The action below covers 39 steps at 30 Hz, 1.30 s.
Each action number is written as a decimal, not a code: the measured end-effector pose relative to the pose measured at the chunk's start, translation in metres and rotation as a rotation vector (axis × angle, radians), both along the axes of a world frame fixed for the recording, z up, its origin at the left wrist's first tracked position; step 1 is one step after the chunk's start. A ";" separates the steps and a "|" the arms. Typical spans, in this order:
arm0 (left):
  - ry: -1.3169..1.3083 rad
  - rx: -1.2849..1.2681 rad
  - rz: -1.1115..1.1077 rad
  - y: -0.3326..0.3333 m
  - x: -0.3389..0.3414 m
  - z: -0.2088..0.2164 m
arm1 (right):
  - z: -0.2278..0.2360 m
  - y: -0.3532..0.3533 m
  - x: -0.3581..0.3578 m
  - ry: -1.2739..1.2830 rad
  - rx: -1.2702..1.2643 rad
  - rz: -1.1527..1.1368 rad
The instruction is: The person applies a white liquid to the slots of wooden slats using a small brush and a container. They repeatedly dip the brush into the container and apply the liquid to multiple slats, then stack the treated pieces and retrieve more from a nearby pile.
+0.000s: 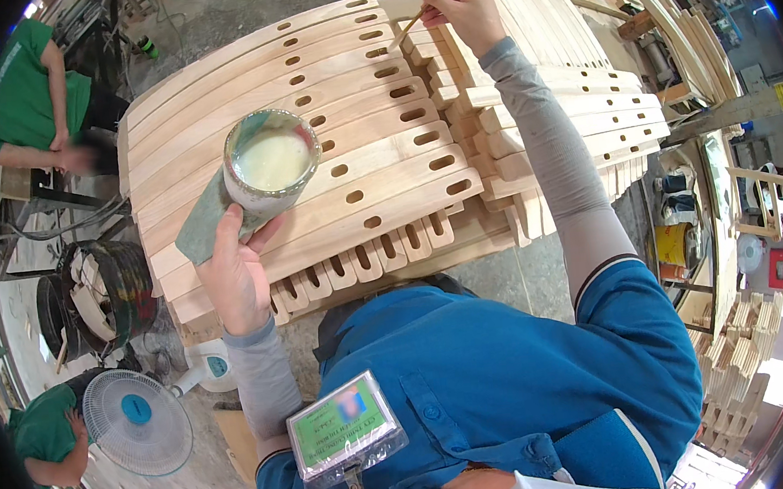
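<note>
My left hand [238, 275] is wrapped round a cup [267, 201] of pale creamy liquid [272, 158], its rim smeared with colour. A grey-green sheet [206, 220] sticks out between that hand and the cup. Up at the far side, my right hand [462, 13] pinches a thin wooden stick [409, 31], slanting down to the left. Its lower tip is at the slotted end of a pale wooden slat [338, 60]; I cannot tell whether it touches. Several such slats lie side by side beneath the cup, with oval slots near their right ends.
More slats are stacked to the right [576, 117], and slotted ends of a lower layer [365, 261] show at the near edge. A white fan [137, 422] stands at lower left, below a black drum [107, 293]. Two people in green [20, 95] are on the left.
</note>
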<state>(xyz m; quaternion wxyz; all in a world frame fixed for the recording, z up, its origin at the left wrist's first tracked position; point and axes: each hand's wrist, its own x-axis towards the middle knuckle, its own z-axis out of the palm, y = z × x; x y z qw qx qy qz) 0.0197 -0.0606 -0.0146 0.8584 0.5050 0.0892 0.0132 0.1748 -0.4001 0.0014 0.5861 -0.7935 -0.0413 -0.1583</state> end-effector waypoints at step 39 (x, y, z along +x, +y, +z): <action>-0.216 0.119 -0.070 -0.007 -0.009 0.042 | 0.089 0.062 -0.117 -0.097 0.234 0.481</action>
